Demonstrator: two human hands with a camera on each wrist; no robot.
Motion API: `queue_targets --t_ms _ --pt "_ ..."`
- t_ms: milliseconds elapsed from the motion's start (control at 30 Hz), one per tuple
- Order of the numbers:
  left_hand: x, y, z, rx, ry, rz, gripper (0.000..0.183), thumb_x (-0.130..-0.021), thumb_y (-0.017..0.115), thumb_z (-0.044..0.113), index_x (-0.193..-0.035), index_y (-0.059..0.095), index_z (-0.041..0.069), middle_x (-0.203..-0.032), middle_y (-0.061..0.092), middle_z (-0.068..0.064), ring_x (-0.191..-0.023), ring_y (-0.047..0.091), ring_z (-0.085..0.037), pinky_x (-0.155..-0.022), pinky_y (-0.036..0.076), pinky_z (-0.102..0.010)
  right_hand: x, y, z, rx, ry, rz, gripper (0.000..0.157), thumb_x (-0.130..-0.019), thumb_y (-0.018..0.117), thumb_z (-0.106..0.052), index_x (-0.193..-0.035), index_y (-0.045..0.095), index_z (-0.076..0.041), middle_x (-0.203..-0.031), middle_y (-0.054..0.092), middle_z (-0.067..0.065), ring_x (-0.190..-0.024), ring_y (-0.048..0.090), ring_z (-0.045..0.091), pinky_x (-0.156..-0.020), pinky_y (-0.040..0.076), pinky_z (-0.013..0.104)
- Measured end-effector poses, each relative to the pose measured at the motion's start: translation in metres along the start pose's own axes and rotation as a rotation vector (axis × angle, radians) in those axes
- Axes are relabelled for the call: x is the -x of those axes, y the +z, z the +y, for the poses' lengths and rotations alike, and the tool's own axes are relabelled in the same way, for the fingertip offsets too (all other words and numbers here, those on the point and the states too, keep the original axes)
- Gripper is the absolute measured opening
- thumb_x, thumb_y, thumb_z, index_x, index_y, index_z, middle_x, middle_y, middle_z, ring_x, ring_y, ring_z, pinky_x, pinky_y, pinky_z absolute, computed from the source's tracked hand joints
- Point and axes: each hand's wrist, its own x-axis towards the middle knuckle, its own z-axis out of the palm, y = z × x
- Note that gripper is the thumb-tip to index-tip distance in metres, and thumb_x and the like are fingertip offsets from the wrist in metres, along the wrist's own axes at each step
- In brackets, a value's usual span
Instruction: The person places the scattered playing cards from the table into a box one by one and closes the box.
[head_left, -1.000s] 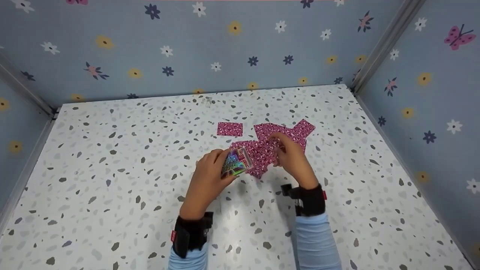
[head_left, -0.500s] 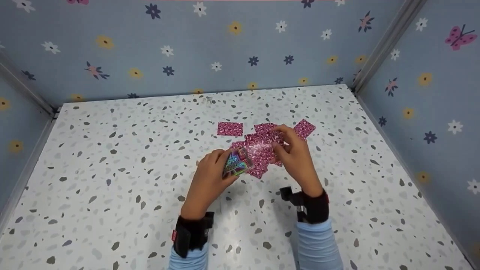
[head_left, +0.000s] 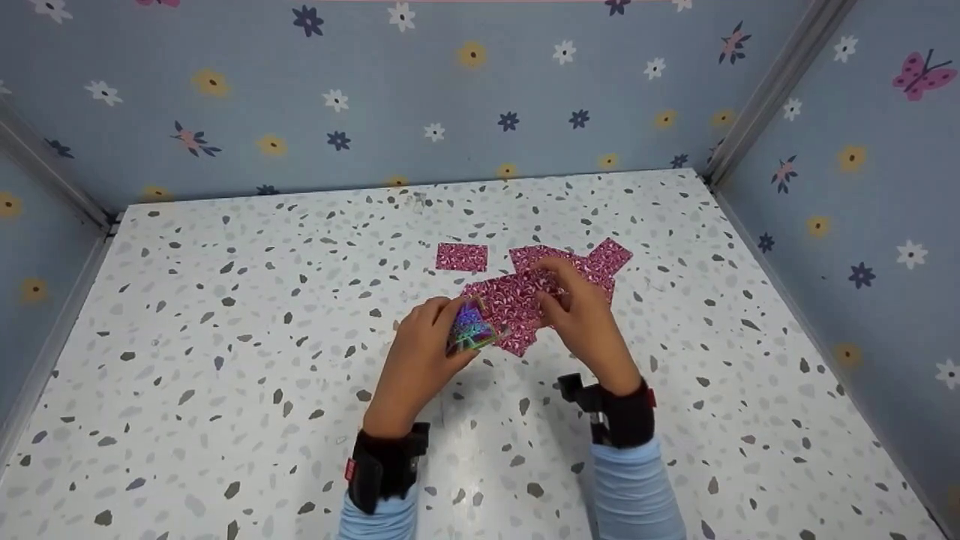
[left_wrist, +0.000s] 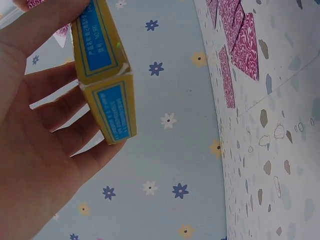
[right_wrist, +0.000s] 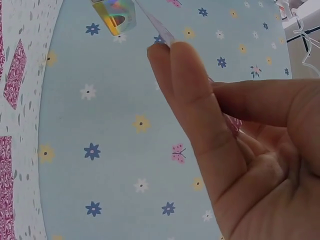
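My left hand (head_left: 412, 360) grips a small card box (head_left: 470, 328) with a shiny holographic face. In the left wrist view the box (left_wrist: 102, 55) shows yellow sides with blue printed panels, thumb and fingers around it. My right hand (head_left: 589, 322) pinches a pink-and-white patterned playing card (head_left: 514, 296) close to the box's right end. In the right wrist view that card (right_wrist: 156, 22) appears nearly edge-on beyond the fingertips, pointing towards the box (right_wrist: 117, 17). Whether it is one card or more, I cannot tell. Beneath lies a spread of overlapping playing cards (head_left: 544, 259), partly hidden by my right hand.
One playing card (head_left: 461, 257) lies apart, left of the spread. Another card (head_left: 610, 256) sticks out at its right. The speckled white table (head_left: 262, 337) meets a blue flowered wall (head_left: 412, 90) at the back and flowered walls at the sides.
My right hand lifted a card from the spread, tilting it so it shone, then shifted slightly left with it towards the box. The left hand has stayed in place, with the box turned slightly.
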Motion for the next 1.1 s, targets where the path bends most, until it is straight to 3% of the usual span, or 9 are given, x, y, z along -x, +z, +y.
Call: queue_targets --t_ms 167,333,667,900,1100 --pt "-0.0013 0.0013 0.0002 -0.009 -0.012 -0.006 0.063 -0.076 0.076 0.033 -0.130 0.052 0.012 -0.116 0.055 -0.010 -0.102 0.053 -0.026 -0.084 0.045 -0.041 0.0015 -0.0014 0.0000 0.039 0.016 -0.024 0.040 -0.090 0.053 0.004 -0.127 0.052 -0.012 -0.084 0.058 0.012 -0.059 0.063 0.022 -0.058 0.055 0.025" --pt "-0.0015 0.0016 0.0004 -0.014 -0.005 -0.002 0.063 -0.076 0.076 0.034 -0.130 0.052 0.013 -0.116 0.055 -0.009 -0.102 0.054 -0.026 -0.083 0.045 -0.041 0.0027 -0.0023 0.0002 0.056 0.028 -0.041 0.040 -0.089 0.054 0.005 -0.125 0.053 -0.012 -0.087 0.058 0.013 -0.058 0.063 0.023 -0.056 0.055 0.025" --pt "-0.0002 0.0029 0.0009 -0.028 0.033 0.030 0.064 -0.075 0.077 0.030 -0.129 0.053 0.007 -0.116 0.056 -0.011 -0.105 0.054 -0.029 -0.089 0.045 -0.043 0.0004 -0.0008 0.0020 0.131 0.042 -0.074 0.039 -0.088 0.057 0.003 -0.125 0.053 -0.009 -0.083 0.060 0.013 -0.055 0.060 0.014 -0.055 0.054 0.026" --pt "-0.0008 0.0025 0.0012 -0.022 0.016 0.012 0.064 -0.076 0.076 0.033 -0.131 0.052 0.009 -0.119 0.055 -0.011 -0.107 0.054 -0.029 -0.090 0.044 -0.043 -0.0016 0.0025 0.0013 0.134 0.041 -0.083 0.040 -0.087 0.057 0.003 -0.127 0.054 -0.006 -0.091 0.064 0.014 -0.064 0.064 0.020 -0.059 0.056 0.030" --pt "-0.0012 0.0024 0.0015 -0.016 0.011 0.010 0.064 -0.077 0.074 0.035 -0.131 0.052 0.008 -0.118 0.055 -0.011 -0.107 0.054 -0.028 -0.090 0.045 -0.042 -0.0023 0.0057 -0.0009 0.252 0.004 -0.056 0.041 -0.089 0.055 -0.001 -0.130 0.053 -0.007 -0.102 0.061 0.012 -0.076 0.059 0.017 -0.068 0.053 0.030"
